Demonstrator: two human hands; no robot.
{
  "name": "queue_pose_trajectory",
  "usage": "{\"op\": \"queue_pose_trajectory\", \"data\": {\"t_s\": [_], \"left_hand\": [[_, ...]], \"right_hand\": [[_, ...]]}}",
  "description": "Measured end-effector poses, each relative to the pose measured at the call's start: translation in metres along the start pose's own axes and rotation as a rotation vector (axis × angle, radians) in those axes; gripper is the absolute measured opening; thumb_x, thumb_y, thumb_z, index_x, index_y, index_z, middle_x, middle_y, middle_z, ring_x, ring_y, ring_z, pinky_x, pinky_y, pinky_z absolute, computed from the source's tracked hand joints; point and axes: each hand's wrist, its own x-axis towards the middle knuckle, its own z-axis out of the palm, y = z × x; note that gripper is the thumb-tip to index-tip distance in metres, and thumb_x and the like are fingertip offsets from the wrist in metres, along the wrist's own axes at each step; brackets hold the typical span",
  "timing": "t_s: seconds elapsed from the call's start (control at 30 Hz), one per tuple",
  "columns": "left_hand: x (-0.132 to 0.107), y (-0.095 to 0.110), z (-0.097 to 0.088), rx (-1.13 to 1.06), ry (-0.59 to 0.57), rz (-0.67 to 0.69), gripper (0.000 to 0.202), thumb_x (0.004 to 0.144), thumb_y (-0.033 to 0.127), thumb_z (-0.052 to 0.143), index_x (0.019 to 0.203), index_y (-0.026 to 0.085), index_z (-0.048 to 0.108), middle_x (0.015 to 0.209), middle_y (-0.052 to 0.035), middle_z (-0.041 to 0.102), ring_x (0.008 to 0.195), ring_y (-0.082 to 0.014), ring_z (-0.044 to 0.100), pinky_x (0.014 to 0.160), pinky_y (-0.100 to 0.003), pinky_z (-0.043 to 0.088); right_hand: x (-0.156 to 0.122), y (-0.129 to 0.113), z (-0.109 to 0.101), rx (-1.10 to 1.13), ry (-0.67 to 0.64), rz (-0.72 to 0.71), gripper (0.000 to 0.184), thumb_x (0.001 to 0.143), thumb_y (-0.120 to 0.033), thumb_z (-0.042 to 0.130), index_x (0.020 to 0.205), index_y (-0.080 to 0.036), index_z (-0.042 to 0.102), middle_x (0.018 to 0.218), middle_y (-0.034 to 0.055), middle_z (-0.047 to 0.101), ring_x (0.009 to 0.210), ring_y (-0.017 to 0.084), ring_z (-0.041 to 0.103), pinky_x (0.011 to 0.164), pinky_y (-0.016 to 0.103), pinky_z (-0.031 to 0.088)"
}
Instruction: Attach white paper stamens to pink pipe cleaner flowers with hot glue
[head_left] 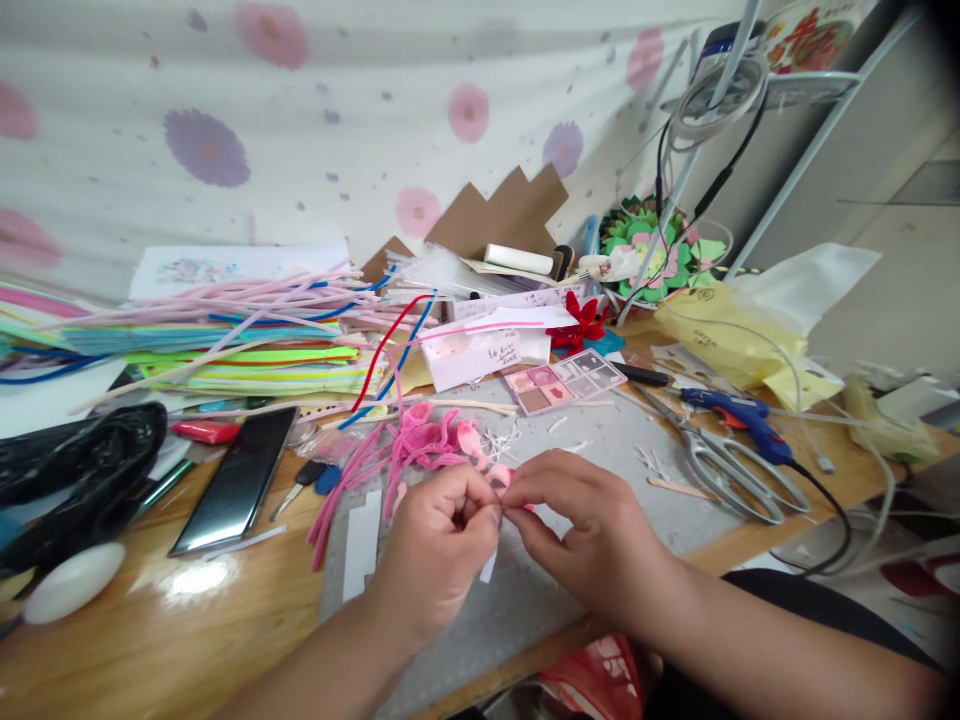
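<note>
My left hand (450,545) and my right hand (589,525) meet over the grey mat (525,610), fingertips pinched together. Between them shows a small pink piece (496,477), mostly hidden by the fingers; its exact kind is not clear. Just beyond my hands lies a tangle of pink pipe cleaners (424,435), some trailing to the left. Nearby on the mat are white paper strips (363,545) and scattered thin white scraps (499,440). An eyeshadow-like palette (538,388) rests farther back.
On the right lie scissors (724,465) and a blue glue gun (742,415) with its cable. A phone (238,480) and a key (298,485) are on the left. Bundles of coloured pipe cleaners (262,370) and a red flower (577,322) stand behind.
</note>
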Motion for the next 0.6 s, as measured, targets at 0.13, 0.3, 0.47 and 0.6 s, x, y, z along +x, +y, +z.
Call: {"op": "queue_pose_trajectory", "data": {"t_s": [0.13, 0.3, 0.47, 0.6], "left_hand": [[-0.0011, 0.0001, -0.0001, -0.015, -0.045, -0.053, 0.016, 0.072, 0.021, 0.058, 0.059, 0.018, 0.051, 0.046, 0.0066, 0.044, 0.043, -0.0082, 0.038, 0.044, -0.021, 0.029], [-0.0016, -0.0029, -0.0029, -0.142, -0.147, -0.053, 0.013, 0.080, 0.027, 0.057, 0.073, 0.016, 0.060, 0.051, 0.0037, 0.052, 0.048, -0.0098, 0.045, 0.048, -0.022, 0.033], [-0.0017, -0.0026, 0.0002, -0.167, -0.179, -0.048, 0.008, 0.077, 0.024, 0.060, 0.078, 0.016, 0.061, 0.054, 0.0050, 0.050, 0.049, -0.0089, 0.043, 0.049, -0.022, 0.031], [-0.0015, 0.0013, 0.0018, -0.055, -0.142, -0.049, 0.013, 0.078, 0.024, 0.054, 0.068, 0.017, 0.056, 0.053, 0.0056, 0.045, 0.047, -0.0087, 0.040, 0.047, -0.022, 0.030]], "right_hand": [[0.0003, 0.0000, 0.0002, -0.088, 0.030, -0.048, 0.019, 0.074, -0.001, 0.055, 0.079, -0.018, 0.063, 0.077, 0.0058, 0.067, 0.072, 0.018, 0.062, 0.064, 0.030, 0.051], [0.0008, 0.0012, -0.0017, -0.090, 0.043, 0.043, 0.015, 0.071, -0.003, 0.053, 0.071, -0.018, 0.057, 0.070, 0.0026, 0.062, 0.066, 0.016, 0.058, 0.061, 0.028, 0.047], [0.0021, -0.0002, -0.0029, -0.003, 0.040, 0.189, 0.013, 0.069, -0.006, 0.052, 0.067, -0.019, 0.055, 0.063, -0.0011, 0.058, 0.059, 0.012, 0.055, 0.055, 0.024, 0.045], [0.0033, -0.0008, -0.0060, 0.150, -0.017, 0.329, 0.008, 0.073, -0.011, 0.054, 0.070, -0.017, 0.059, 0.067, 0.0016, 0.062, 0.061, 0.014, 0.059, 0.056, 0.025, 0.048]]}}
